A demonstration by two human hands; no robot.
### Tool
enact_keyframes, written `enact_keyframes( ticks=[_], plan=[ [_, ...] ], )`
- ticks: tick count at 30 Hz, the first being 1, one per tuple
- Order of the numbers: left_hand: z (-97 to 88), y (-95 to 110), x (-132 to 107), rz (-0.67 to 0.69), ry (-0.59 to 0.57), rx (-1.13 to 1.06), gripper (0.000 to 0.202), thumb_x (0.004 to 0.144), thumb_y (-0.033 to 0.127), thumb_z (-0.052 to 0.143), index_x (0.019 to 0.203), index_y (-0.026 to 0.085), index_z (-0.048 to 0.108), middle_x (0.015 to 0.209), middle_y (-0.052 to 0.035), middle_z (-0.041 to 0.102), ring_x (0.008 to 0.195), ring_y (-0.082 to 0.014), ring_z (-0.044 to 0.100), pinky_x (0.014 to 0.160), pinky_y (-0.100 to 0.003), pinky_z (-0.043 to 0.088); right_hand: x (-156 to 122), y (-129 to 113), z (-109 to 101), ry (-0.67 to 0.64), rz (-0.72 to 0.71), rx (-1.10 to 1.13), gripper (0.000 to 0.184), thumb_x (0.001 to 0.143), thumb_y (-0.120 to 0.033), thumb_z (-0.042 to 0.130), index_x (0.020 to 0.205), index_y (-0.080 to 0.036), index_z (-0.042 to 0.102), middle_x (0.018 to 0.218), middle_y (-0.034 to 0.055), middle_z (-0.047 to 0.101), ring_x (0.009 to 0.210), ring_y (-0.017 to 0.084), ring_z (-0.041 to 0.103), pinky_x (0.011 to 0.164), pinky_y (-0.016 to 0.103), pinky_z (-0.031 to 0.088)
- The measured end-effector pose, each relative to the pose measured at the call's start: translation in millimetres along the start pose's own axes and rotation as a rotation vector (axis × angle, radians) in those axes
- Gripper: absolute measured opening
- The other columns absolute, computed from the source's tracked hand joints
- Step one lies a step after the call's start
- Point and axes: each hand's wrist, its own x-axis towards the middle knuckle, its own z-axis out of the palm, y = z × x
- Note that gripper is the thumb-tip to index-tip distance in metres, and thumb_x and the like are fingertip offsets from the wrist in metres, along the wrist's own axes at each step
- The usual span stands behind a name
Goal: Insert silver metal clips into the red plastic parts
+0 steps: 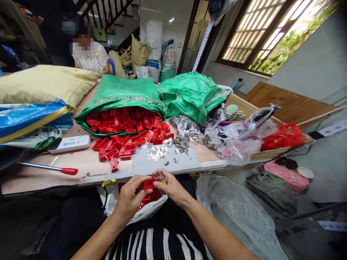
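Observation:
My left hand (132,195) grips a small red plastic housing (148,183) above my lap. My right hand (170,186) meets it from the other side, closed round a pointed tool with a yellow handle (163,181) and a thin metal tip. Just below both hands, a white sack (151,212) on my lap holds more red housings. On the table edge ahead lie small shiny metal pieces (157,153) on a grey sheet (141,164). Loose red housings (112,154) spill from an open green sack (127,90).
A screwdriver-like rod with a red handle (69,171) and a white box (70,143) lie at left. A tray of plastic bags (241,141) stands at right. Across the table sits a person (92,57). Clear plastic sheeting (233,213) hangs beside my right arm.

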Motion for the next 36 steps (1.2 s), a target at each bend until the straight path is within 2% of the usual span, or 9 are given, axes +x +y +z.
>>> enact_keyframes(
  ticks=[9, 14, 16, 18, 21, 23, 24, 29, 36],
  plan=[
    [-5.4, 0, 1, 0.052, -0.065, 0.135, 0.031, 0.064, 0.015, 0.078, 0.092, 0.028, 0.076, 0.093, -0.005, 0.071, 0.092, -0.023, 0.061, 0.088, -0.029, 0.045, 2, 1, -8, -0.119, 0.138, 0.197, 0.049, 0.061, -0.038, 0.083, 0.097, -0.016, 0.058, 0.07, -0.005, 0.054, 0.046, 0.002, 0.035, 0.043, 0.018, 0.021],
    [-7.1, -2, 3, 0.069, -0.034, 0.11, 0.029, 0.062, 0.015, 0.08, 0.089, 0.027, 0.077, 0.091, -0.0045, 0.071, 0.09, -0.0225, 0.062, 0.085, -0.028, 0.046, 4, -3, -10, -0.207, 0.166, 0.239, 0.048, 0.062, -0.039, 0.082, 0.097, -0.017, 0.058, 0.065, -0.0065, 0.051, 0.044, 0.002, 0.035, 0.042, 0.017, 0.021],
    [-5.7, -2, 4, 0.075, -0.007, 0.104, 0.028, 0.063, 0.016, 0.079, 0.089, 0.026, 0.076, 0.091, -0.0043, 0.071, 0.089, -0.0221, 0.061, 0.085, -0.027, 0.046, 9, -13, -17, -0.224, 0.145, 0.102, 0.049, 0.065, -0.044, 0.078, 0.102, -0.018, 0.058, 0.068, -0.0056, 0.053, 0.044, 0.003, 0.037, 0.042, 0.017, 0.025],
    [-4.2, -3, 6, 0.072, 0.027, 0.097, 0.028, 0.065, 0.017, 0.078, 0.092, 0.025, 0.076, 0.092, -0.0042, 0.07, 0.089, -0.0216, 0.062, 0.085, -0.026, 0.046, 17, -27, -29, -0.134, 0.053, -0.169, 0.045, 0.074, -0.046, 0.07, 0.107, -0.019, 0.058, 0.077, -0.0016, 0.06, 0.051, 0.007, 0.045, 0.048, 0.02, 0.034],
    [-4.1, -7, 9, 0.052, 0.066, 0.114, 0.029, 0.07, 0.022, 0.075, 0.1, 0.025, 0.073, 0.098, -0.0038, 0.069, 0.093, -0.021, 0.062, 0.086, -0.026, 0.047, 35, -48, -53, 0.266, -0.217, -0.797, 0.018, 0.085, -0.032, 0.057, 0.096, -0.018, 0.062, 0.092, 0.0038, 0.066, 0.082, 0.015, 0.058, 0.072, 0.026, 0.042],
    [-5.9, -11, 10, 0.033, 0.056, 0.144, 0.032, 0.074, 0.027, 0.072, 0.106, 0.024, 0.07, 0.102, -0.0035, 0.068, 0.094, -0.0207, 0.063, 0.086, -0.026, 0.047, 49, -57, -68, 0.427, -0.183, -1.178, 0.013, 0.086, -0.023, 0.055, 0.095, -0.019, 0.063, 0.093, 0.0047, 0.067, 0.088, 0.017, 0.059, 0.077, 0.028, 0.04],
    [-7.1, -13, 11, 0.026, 0.045, 0.16, 0.033, 0.076, 0.029, 0.07, 0.109, 0.024, 0.068, 0.103, -0.0034, 0.068, 0.094, -0.0205, 0.063, 0.086, -0.027, 0.047, 54, -59, -73, 0.452, -0.151, -1.296, 0.012, 0.086, -0.022, 0.055, 0.094, -0.019, 0.063, 0.095, 0.005, 0.067, 0.089, 0.017, 0.059, 0.078, 0.027, 0.039],
    [-12.4, -21, 12, 0.029, 0.026, 0.228, 0.038, 0.08, 0.037, 0.064, 0.116, 0.024, 0.063, 0.108, -0.0031, 0.067, 0.098, -0.0199, 0.063, 0.088, -0.029, 0.047, 72, -57, -80, 0.443, -0.085, -1.423, 0.007, 0.083, -0.023, 0.059, 0.085, -0.019, 0.063, 0.091, 0.0051, 0.067, 0.086, 0.018, 0.059, 0.072, 0.026, 0.037],
    [-15.5, -23, 14, 0.043, 0.064, 0.311, 0.04, 0.081, 0.04, 0.062, 0.118, 0.023, 0.062, 0.112, -0.0045, 0.066, 0.105, -0.0219, 0.061, 0.096, -0.033, 0.044, 73, -52, -77, 0.436, -0.085, -1.445, 0.005, 0.084, -0.023, 0.057, 0.087, -0.02, 0.06, 0.091, 0.0048, 0.067, 0.085, 0.018, 0.059, 0.07, 0.026, 0.035]
  ],
)
